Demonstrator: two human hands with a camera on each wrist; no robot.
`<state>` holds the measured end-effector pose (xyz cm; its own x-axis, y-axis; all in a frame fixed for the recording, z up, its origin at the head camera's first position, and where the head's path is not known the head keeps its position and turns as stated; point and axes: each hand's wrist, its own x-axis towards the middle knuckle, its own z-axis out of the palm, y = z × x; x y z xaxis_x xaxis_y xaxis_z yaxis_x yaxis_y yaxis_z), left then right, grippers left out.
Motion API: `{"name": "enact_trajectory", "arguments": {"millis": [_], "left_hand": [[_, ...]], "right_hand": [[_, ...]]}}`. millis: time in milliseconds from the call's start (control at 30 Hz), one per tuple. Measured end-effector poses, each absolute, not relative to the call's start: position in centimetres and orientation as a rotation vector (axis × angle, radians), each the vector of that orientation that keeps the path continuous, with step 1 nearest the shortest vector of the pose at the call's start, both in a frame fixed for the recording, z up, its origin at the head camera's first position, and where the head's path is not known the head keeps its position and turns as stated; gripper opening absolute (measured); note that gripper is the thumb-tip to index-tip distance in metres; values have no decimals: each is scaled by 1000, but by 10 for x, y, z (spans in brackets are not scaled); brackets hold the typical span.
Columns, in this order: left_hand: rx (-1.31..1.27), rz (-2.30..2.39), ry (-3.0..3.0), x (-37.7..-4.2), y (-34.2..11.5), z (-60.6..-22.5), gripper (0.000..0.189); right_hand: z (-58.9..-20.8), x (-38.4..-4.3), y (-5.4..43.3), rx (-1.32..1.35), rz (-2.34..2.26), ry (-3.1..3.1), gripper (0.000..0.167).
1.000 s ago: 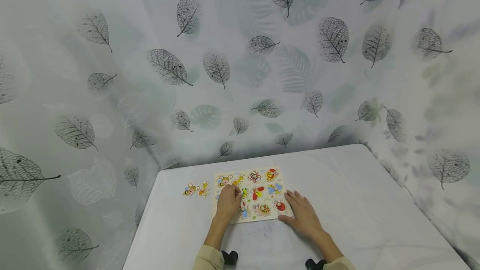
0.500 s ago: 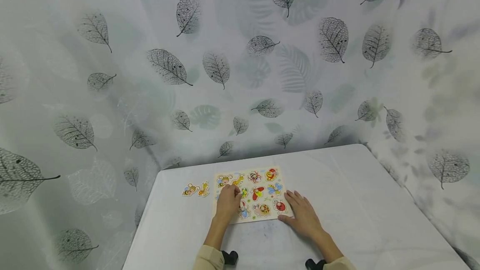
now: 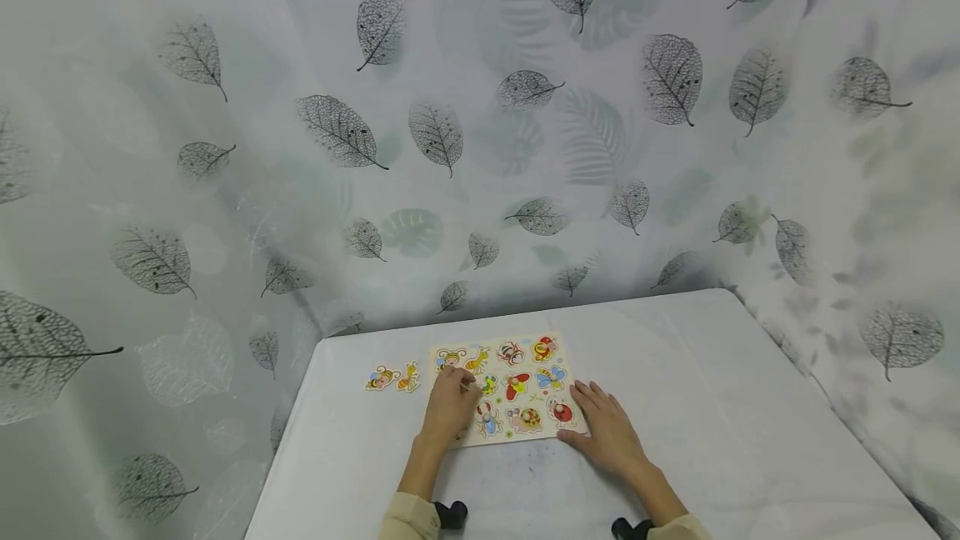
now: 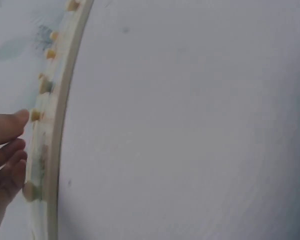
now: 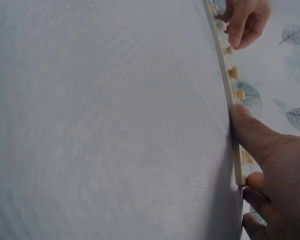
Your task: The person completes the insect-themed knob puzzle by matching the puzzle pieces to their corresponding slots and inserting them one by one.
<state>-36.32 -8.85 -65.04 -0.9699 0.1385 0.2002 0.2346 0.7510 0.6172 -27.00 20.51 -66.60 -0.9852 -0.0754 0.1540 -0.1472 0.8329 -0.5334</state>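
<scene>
A knobbed peg puzzle board (image 3: 498, 400) with colourful insect pictures lies flat on the white table. My left hand (image 3: 448, 407) is over the board's left side and hides part of it. Its thumb (image 4: 7, 124) and bent fingers stand apart beside the small wooden knobs (image 4: 36, 115), with nothing visible between them. At the board's front right corner, my right hand (image 3: 609, 432) rests with fingers extended along the side, and its thumb (image 5: 250, 127) touches the front edge. Left of the board lie a bee piece (image 3: 382, 377) and an orange insect piece (image 3: 408, 377).
The white-covered table (image 3: 712, 407) extends on both sides of the board. A pale curtain (image 3: 480, 140) printed with leaves hangs behind it and along the sides. Black straps (image 3: 452, 515) sit at both wrists.
My left hand has shifted slightly left, uncovering more of the green piece and the blue beetle. My right hand keeps its place at the board's corner, and the two loose pieces stay put.
</scene>
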Motion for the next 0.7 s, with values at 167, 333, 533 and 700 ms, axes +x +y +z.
{"name": "enact_trajectory", "arguments": {"millis": [167,333,533,700], "left_hand": [[-215,-1081,-2748,-370,-112,-645,17],[-18,-994,-2705,-372,-138,-639,23],[73,-909,-2683,-376,-159,-637,33],[84,-893,-2681,-380,-169,-642,31]], "right_hand": [[-667,-269,204,177,856,-2853,86],[-666,-268,204,175,870,-2847,86],[-666,-269,207,174,847,-2877,86],[-666,-269,207,191,849,-2876,86]]}}
